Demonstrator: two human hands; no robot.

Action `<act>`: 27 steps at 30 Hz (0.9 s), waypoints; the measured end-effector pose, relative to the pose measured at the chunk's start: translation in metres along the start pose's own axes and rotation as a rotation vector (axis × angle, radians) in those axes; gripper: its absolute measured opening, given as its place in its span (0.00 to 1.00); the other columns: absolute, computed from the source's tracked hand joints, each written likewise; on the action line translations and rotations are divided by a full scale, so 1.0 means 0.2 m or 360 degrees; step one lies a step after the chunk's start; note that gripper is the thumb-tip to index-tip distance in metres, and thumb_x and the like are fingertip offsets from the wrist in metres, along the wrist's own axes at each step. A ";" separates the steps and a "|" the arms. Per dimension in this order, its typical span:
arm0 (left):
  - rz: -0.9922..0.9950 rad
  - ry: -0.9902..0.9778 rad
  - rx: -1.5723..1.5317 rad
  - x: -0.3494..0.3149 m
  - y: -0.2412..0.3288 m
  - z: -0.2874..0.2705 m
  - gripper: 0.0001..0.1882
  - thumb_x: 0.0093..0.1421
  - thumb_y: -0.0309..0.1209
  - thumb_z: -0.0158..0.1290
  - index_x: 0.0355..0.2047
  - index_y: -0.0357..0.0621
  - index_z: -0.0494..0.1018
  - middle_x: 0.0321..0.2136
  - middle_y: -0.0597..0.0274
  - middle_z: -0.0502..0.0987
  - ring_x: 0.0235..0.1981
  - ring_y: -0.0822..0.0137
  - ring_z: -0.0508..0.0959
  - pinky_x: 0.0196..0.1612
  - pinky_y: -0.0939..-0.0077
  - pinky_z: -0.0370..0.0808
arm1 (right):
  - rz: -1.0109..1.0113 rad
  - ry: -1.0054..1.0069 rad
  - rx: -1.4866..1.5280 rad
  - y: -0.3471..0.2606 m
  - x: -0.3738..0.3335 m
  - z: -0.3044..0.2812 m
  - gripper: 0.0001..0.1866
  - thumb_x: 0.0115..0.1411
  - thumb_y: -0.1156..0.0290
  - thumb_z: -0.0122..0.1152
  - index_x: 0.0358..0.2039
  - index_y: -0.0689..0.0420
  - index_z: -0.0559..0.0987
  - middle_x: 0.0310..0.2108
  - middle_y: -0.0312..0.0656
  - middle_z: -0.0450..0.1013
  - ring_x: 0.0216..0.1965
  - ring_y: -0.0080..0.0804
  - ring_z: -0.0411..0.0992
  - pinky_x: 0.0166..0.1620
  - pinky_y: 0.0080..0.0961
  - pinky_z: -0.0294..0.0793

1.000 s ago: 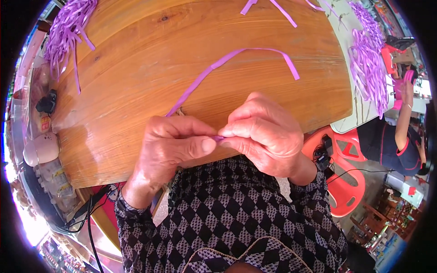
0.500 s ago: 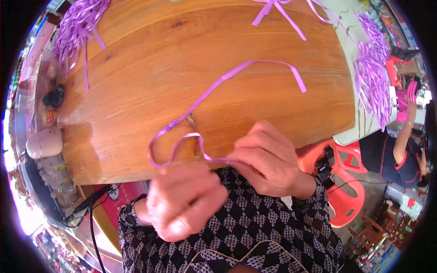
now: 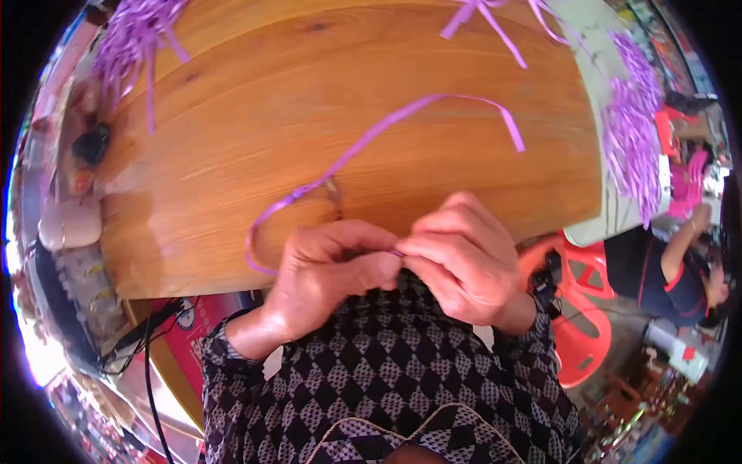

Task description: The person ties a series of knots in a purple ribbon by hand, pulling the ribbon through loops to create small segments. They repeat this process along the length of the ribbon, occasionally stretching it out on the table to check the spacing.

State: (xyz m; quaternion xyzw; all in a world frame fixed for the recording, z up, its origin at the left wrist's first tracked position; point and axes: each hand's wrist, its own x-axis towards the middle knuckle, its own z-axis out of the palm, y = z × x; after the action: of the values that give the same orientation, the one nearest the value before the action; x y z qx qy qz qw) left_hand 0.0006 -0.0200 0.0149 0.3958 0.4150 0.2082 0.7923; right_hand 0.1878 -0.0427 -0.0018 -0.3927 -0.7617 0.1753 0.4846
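Observation:
A narrow purple ribbon [image 3: 363, 142] lies in a long curve on the wooden table [image 3: 232, 155], with a small knot part way along it. Its far end bends down toward the right; its near part loops back under my left hand [image 3: 328, 271]. At the table's near edge my two hands meet, fingertips almost touching. A tiny bit of purple shows between them. My left thumb and forefinger close on the ribbon there, and my right hand [image 3: 464, 259] pinches it as well, its fingers curled. The ribbon's near end is hidden by the fingers.
Bunches of purple ribbon lie at the far left [image 3: 139, 46] and far right [image 3: 487, 19] of the table, and a long heap [image 3: 634, 131] rests on a pale surface at the right. A red plastic chair [image 3: 583, 340] stands below it. Another person [image 3: 665, 267] is beyond.
My left hand has turned and moved up and right to meet my right hand. The small ribbon loop between them is no longer visible. The other person's raised arm has come down.

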 end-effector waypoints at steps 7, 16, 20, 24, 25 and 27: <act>0.0054 0.0175 -0.0273 0.05 -0.03 0.00 0.08 0.55 0.28 0.57 0.31 0.35 0.76 0.22 0.66 0.76 0.18 0.81 0.68 0.21 0.90 0.62 | 0.0356 -0.0091 0.0254 0.01 -0.01 -0.03 0.15 0.40 0.79 0.69 0.32 0.63 0.78 0.30 0.43 0.71 0.26 0.32 0.67 0.26 0.24 0.65; 0.0170 0.0275 -0.0179 0.05 -0.02 0.03 0.07 0.54 0.25 0.57 0.32 0.33 0.75 0.25 0.65 0.77 0.20 0.82 0.68 0.22 0.89 0.64 | 0.0231 0.0011 0.0215 0.02 0.01 -0.02 0.14 0.40 0.80 0.68 0.31 0.63 0.78 0.28 0.42 0.71 0.25 0.31 0.66 0.25 0.23 0.64; 0.0138 0.0229 -0.0249 0.06 0.01 0.03 0.08 0.54 0.25 0.57 0.32 0.33 0.75 0.26 0.65 0.77 0.21 0.82 0.69 0.24 0.89 0.65 | 0.0195 0.0054 0.0139 0.02 0.00 -0.02 0.12 0.39 0.83 0.68 0.27 0.63 0.78 0.25 0.42 0.70 0.22 0.31 0.66 0.23 0.23 0.63; 0.0155 0.0181 -0.0130 0.06 0.00 0.01 0.08 0.54 0.25 0.57 0.32 0.32 0.75 0.25 0.66 0.76 0.22 0.82 0.70 0.24 0.89 0.66 | 0.0206 0.0084 0.0087 0.03 0.00 -0.02 0.11 0.38 0.84 0.67 0.26 0.63 0.77 0.24 0.42 0.71 0.23 0.32 0.66 0.23 0.23 0.62; 0.0155 0.0182 -0.0131 0.06 -0.01 0.01 0.08 0.54 0.25 0.57 0.32 0.32 0.75 0.25 0.66 0.76 0.22 0.82 0.70 0.24 0.89 0.66 | 0.0173 0.0098 0.0084 0.03 0.00 -0.02 0.11 0.39 0.83 0.67 0.25 0.64 0.77 0.24 0.43 0.71 0.23 0.32 0.66 0.23 0.23 0.62; 0.0161 0.0273 -0.0085 0.06 -0.01 0.01 0.07 0.53 0.24 0.58 0.31 0.32 0.76 0.24 0.65 0.77 0.22 0.81 0.71 0.25 0.89 0.68 | 0.0140 0.0112 0.0083 0.03 0.01 -0.01 0.11 0.39 0.83 0.67 0.25 0.64 0.77 0.24 0.43 0.71 0.23 0.33 0.66 0.23 0.24 0.63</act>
State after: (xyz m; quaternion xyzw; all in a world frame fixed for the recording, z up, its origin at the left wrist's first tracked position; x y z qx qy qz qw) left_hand 0.0097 -0.0150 0.0079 0.3756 0.4550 0.2919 0.7527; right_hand 0.1925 -0.0379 -0.0043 -0.4189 -0.7214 0.2023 0.5130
